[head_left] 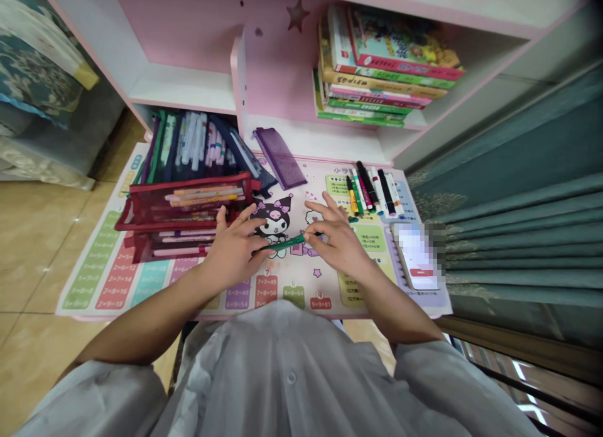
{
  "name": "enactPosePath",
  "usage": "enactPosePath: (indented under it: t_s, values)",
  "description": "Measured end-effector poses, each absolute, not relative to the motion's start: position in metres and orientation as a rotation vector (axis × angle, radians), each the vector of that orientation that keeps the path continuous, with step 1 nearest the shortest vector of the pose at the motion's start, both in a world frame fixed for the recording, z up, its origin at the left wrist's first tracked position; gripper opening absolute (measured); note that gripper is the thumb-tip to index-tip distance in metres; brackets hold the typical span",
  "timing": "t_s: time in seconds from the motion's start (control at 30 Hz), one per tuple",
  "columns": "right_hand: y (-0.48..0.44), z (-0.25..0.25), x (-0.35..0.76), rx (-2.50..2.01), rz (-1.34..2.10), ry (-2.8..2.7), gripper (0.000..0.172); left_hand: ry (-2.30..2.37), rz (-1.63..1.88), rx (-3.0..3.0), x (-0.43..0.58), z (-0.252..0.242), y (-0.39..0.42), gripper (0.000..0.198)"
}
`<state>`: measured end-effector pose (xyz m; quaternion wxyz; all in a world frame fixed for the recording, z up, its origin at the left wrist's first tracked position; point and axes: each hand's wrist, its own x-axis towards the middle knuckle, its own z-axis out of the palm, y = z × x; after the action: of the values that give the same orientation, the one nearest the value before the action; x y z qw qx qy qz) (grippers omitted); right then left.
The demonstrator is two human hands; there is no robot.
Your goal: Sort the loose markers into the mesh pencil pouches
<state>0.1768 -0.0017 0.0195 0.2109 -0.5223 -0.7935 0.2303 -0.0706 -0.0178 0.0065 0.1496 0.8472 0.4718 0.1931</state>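
Above the middle of the desk, a thin green pencil pouch [288, 242] stretches between my two hands, seen nearly edge-on. My left hand [238, 245] pinches its left end between thumb and forefinger, with the other fingers spread. On the right part, my right hand [336, 239] grips it in a pinch, its outer fingers raised. I cannot see inside the pouch. Close to my left hand lie a red mesh pencil pouch [188, 201] with orange and yellow pens and another red pouch [169, 245] with pens. A flat purple mesh pouch [281, 159] rests beyond my hands.
Blue and green pouches [193, 142] full of markers lie at the back left. Loose markers [374, 189] form a row at the back right, and a phone [417, 255] lies near the right edge. Books [381, 79] are stacked on the pink shelf [277, 129]. A curtain [518, 205] hangs at right.
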Motion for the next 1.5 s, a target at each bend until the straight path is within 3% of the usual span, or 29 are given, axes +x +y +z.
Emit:
enactPosePath:
  t_s: [1.5]
  values:
    - [0.005,0.023,0.188,-1.540,0.729,-2.133,0.021,1.357,0.430,2.441,-0.076,0.013,-0.016,0.018]
